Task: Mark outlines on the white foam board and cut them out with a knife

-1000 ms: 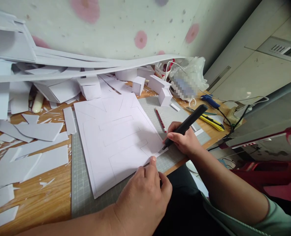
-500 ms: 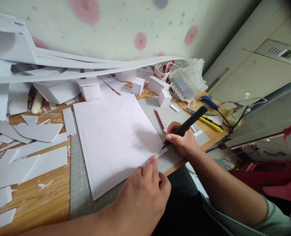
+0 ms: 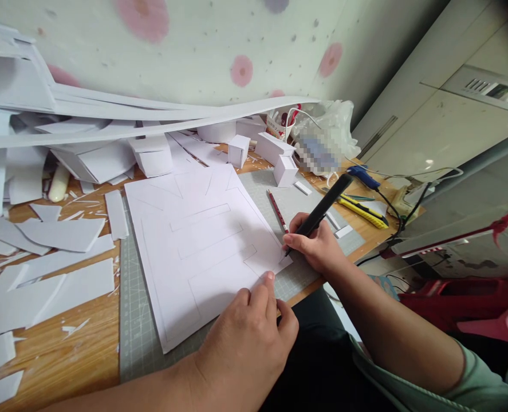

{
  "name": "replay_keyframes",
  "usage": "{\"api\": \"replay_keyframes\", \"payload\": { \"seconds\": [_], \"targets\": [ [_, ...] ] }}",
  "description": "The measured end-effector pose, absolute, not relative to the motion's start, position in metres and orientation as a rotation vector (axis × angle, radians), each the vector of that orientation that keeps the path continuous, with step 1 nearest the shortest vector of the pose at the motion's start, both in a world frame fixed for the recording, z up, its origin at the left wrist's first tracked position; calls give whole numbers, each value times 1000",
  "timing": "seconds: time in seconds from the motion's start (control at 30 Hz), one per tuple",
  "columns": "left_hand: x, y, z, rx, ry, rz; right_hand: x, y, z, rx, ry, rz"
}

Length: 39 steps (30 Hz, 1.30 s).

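Observation:
A white foam-board-like sheet (image 3: 211, 252) with faint pencil outlines lies on a grey cutting mat (image 3: 137, 337). My right hand (image 3: 311, 243) is closed around a thick black craft knife (image 3: 322, 206), tilted up and to the right. Its thin tip meets the sheet near the right corner. My left hand (image 3: 249, 332) rests at the near edge, index fingertip pressing on the sheet close to the blade. The thumb stands apart from the other fingers, which are partly hidden behind the back of the hand. Just beyond the knife hand lies a dark red pencil (image 3: 278, 210).
White offcuts (image 3: 65, 292) litter the wooden table (image 3: 82, 360) on the left. Small white paper boxes (image 3: 285, 170) stand at the back, below long white strips (image 3: 185, 117). To the right lie a yellow utility knife (image 3: 363, 210) and a blue glue gun (image 3: 363, 176) with its cord.
The black craft knife has tilted a little more upright, its top end moving left. My left hand stays on the sheet's edge. The view has shifted slightly.

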<state>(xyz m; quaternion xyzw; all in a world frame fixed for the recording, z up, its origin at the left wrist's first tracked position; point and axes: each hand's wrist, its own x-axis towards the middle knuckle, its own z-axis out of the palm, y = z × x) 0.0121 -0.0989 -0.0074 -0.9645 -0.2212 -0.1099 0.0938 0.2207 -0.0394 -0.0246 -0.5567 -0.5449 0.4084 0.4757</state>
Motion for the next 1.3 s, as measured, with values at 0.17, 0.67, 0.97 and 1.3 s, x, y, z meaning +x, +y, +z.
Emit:
{"api": "replay_keyframes", "payload": {
  "seconds": [0.17, 0.67, 0.97, 1.3],
  "targets": [
    [10, -95, -8, -2893, -613, -320, 227, -37, -16, -1324, -1481, 1095],
    [12, -88, -14, -2918, -592, -248, 232, -27, -20, -1206, -1452, 1214],
    [10, -91, -18, -2879, -584, -331, 227, -32, -18, -1219, -1448, 1204],
    [12, -89, -18, -2894, -533, -344, 223, -35, -13, -1250, -1492, 1146]
  ]
}}
